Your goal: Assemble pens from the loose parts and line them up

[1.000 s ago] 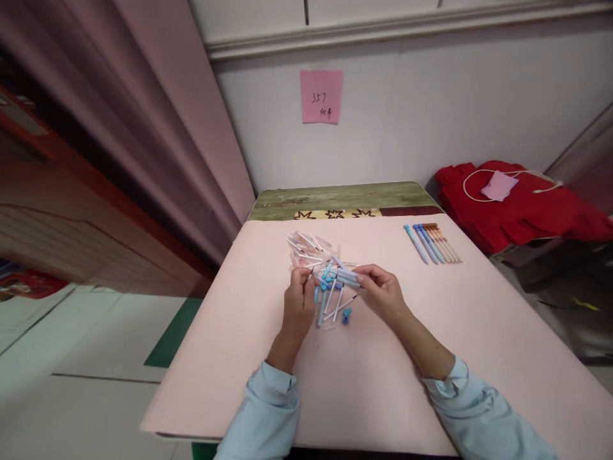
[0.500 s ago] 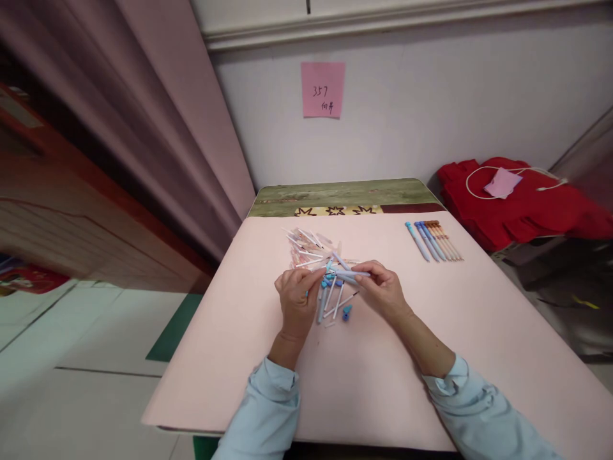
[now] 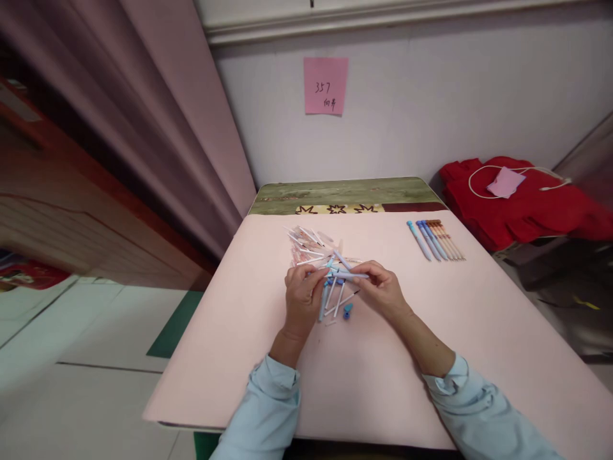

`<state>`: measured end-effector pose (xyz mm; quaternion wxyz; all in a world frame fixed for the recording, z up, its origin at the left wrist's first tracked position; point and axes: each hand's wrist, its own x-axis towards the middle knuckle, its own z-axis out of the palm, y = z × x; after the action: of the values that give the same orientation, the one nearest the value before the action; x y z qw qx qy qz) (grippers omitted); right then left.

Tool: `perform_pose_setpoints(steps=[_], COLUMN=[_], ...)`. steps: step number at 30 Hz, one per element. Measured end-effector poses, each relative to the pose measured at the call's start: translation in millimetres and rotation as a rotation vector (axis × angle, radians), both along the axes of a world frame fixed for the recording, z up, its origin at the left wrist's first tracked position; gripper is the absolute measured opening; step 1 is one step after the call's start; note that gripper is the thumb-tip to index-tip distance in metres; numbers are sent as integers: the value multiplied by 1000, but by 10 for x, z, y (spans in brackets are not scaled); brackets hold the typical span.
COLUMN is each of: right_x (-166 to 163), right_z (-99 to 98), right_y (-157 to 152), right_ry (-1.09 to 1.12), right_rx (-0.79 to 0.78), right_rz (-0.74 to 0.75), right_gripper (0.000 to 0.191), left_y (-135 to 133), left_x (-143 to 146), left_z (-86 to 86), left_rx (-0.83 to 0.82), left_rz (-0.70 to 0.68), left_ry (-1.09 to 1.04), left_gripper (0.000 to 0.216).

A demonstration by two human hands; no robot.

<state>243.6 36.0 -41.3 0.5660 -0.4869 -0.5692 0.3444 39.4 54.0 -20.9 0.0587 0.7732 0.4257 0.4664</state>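
My right hand is closed in a pinch on a light blue pen barrel, which lies almost level and points left. My left hand is closed at the barrel's left end, its fingertips on what looks like a thin white pen refill, mostly hidden by the fingers. Beneath and behind both hands spreads a loose pile of white refills, pale barrels and blue pen tops. A small blue pen top lies just in front of the pile.
Assembled pens, blue and brown-topped, lie in a row at the table's right. Pinkish pen parts lie behind my left hand. Pale pink paper covers the table. Red cloth with a white cable sits beyond the right edge.
My left hand has shifted slightly right, closer to the pen barrel's end. My right hand stays nearly in place, still gripping the barrel.
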Motion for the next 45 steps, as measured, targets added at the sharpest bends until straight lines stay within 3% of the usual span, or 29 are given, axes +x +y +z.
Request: perform_pose_setpoints(steps=[10,22,30,33,36,38,41,45], right_x=[7,-37,-63,-65,-63,-65,-77,-89], right_z=[10,-36,-26,5,12,3,-16,-19], right_y=[-8,-29,-57,-55,-49,-48,-55,-63], right_ry=[-40,-224,-415,-358,-217,-129,-74,-89], right_rx=[16,100,174,149,83,34,-8,9], right_rz=[11,100,128,87,24,13,50,86], right_gripper=[13,17,17,16,19,23,24,22], left_y=[-35,-63,-145,-166,-150,-129,-108,-109], left_x=[14,88,133,151,140,120,100,105], left_z=[46,-30,7,23,27,19,3,0], left_rx=[-6,50,-42,7,70,49,-2,-11], left_rz=[-31,-151,-309,-250,-77,-16,-45,-73], left_ry=[-6,-51,-73,-110,-196,-199,-120,-66], left_gripper=[23,49,57,63,77,71,50,40])
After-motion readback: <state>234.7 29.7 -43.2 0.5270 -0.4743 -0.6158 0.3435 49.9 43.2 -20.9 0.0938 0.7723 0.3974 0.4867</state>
